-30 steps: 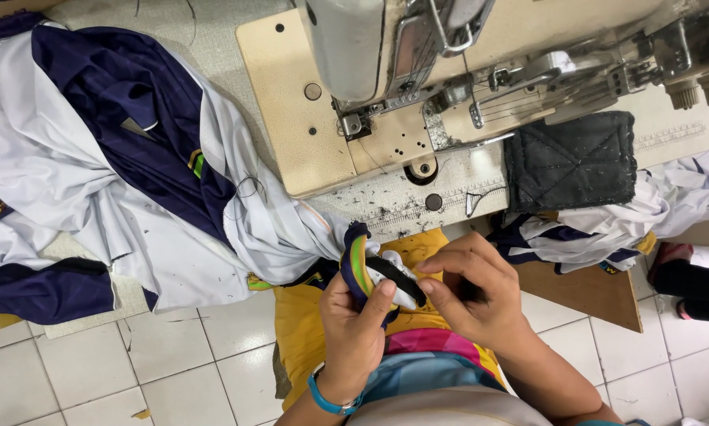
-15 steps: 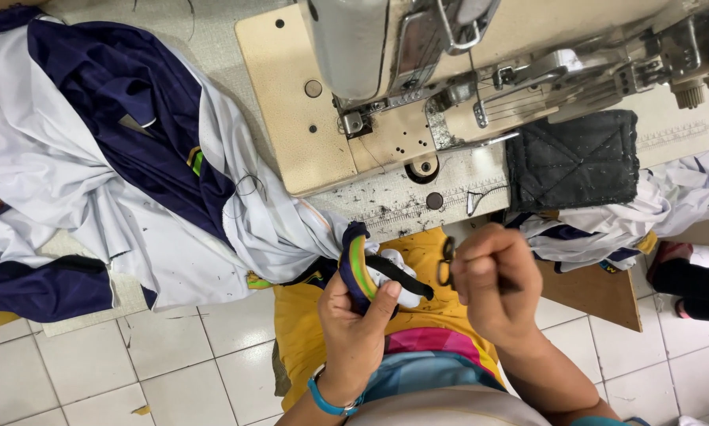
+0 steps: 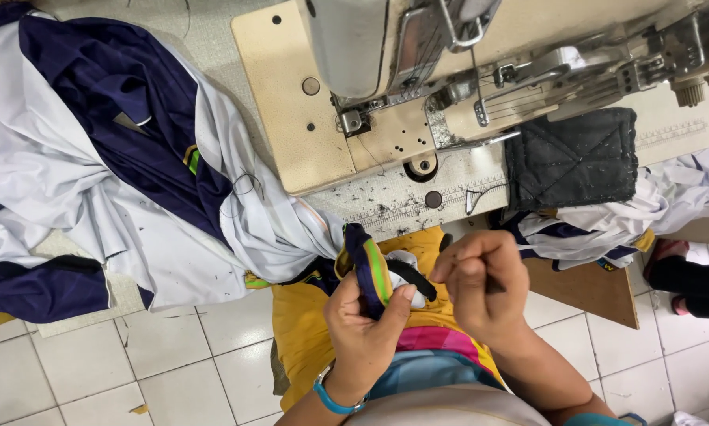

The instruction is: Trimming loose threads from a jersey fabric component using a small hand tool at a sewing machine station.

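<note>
Your left hand (image 3: 364,323) is closed on a folded edge of the garment, a navy band with a green and yellow stripe (image 3: 368,268), thumb on the near side and fingers wrapped behind, holding it upright above your lap. Just right of those fingers, your right hand (image 3: 481,284) is curled into a loose fist with thumb and forefinger pinched together; something thin and dark may sit in that pinch, but I cannot tell what. Between the two hands a short black strip (image 3: 411,276) and a bit of white fabric stick out from the fold.

To handle this well, keep the left grip firm and close to the working edge so the band does not twist, and bring the right fingertips in right beside the left thumb rather than out at arm's reach. Hold the fold level and taut, and let the rest of the cloth hang free.

Below both hands, the yellow cloth (image 3: 307,331) lies across your lap. Left of your left fingers, the bulk of the white and navy garment (image 3: 118,181) is heaped on the table and trails toward the fold, so watch that its weight does not drag the edge away. Beyond your fingertips stands the sewing machine (image 3: 386,87), its needle area well apart from both hands, and beyond your right hand a dark quilted pad (image 3: 571,158) rests on more white fabric.
</note>
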